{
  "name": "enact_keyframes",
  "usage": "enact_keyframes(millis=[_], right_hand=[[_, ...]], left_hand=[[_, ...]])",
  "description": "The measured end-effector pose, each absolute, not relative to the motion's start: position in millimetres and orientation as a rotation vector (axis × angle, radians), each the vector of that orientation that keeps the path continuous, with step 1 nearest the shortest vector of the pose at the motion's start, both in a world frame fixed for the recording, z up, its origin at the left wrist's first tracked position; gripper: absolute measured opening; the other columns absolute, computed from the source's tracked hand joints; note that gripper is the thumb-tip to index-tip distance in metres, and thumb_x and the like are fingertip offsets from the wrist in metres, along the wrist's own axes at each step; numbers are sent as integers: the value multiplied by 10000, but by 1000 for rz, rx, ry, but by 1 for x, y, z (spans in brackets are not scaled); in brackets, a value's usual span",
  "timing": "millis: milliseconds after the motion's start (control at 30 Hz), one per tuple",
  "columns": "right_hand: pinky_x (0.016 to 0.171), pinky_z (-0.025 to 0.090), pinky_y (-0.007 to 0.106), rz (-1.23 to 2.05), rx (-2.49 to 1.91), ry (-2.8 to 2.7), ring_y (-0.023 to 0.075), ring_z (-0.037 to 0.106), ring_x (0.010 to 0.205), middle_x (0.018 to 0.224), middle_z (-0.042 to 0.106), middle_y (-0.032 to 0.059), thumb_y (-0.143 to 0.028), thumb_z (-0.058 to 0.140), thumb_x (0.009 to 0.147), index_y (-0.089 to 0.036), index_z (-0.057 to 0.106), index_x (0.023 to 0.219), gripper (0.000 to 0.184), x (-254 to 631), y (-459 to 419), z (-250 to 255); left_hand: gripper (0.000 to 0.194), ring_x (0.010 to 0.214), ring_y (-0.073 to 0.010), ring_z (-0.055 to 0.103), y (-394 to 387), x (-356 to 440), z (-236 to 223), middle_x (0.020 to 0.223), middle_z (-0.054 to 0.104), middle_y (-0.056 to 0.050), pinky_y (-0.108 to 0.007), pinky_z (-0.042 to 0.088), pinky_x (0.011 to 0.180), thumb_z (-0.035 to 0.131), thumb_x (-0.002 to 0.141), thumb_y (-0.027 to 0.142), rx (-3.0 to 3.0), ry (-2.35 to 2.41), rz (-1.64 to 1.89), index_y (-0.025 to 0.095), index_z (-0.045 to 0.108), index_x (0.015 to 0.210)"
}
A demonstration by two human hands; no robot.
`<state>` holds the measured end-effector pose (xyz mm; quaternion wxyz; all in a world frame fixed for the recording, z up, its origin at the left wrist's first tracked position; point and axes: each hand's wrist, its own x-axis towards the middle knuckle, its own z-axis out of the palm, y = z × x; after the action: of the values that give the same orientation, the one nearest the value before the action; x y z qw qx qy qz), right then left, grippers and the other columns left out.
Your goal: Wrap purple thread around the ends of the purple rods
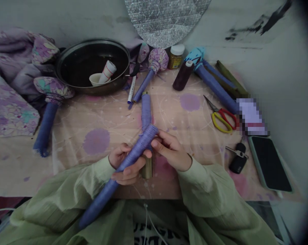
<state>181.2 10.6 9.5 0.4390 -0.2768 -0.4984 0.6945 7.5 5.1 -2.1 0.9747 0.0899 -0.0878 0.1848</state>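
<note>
"What's in the hands?"

"A thread-wrapped rod (136,153), violet-blue, held slanting across the body, well toward the person from the black pan (92,41)."

"Grip?"

"Closed on the rod, both sides. The left hand (118,156) curls round it mid-length; the right hand (173,151) pinches near the upper end, thumb and fingers on the wraps. Neither hand is open."

"How to do this well?"

"Judging from here: keep the 2 holds firm and apart, so the turns stay tight and side by side, no overlap."

"Around it?"

"A second wrapped rod (146,112) passes beneath, its bare bamboo end (147,168) pointing away from the black pan. A dark thread spool (183,75) and scissors (220,115) lie right of the pan."
</note>
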Motion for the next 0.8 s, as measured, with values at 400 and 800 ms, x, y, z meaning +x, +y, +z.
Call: enact_keyframes(millis=[400,800], right_hand=[[486,340,200,1714,-704,-1307,63,387,509,608,451,-60,-381,535,875,-169,505,1212,399,184,9,9],[437,236,212,1737,-683,-1199,54,296,467,560,403,-85,-348,578,842,-183,488,1206,410,184,9,10]], left_hand=[[435,197,-59,296,6,6,-1,542,518,22,-177,333,273,293,858,242,202,-184,381,86,550,1173],[425,201,-48,294,5,5,-2,552,504,25,-170,339,284,321,871,255,203,-157,422,80,564,1173]])
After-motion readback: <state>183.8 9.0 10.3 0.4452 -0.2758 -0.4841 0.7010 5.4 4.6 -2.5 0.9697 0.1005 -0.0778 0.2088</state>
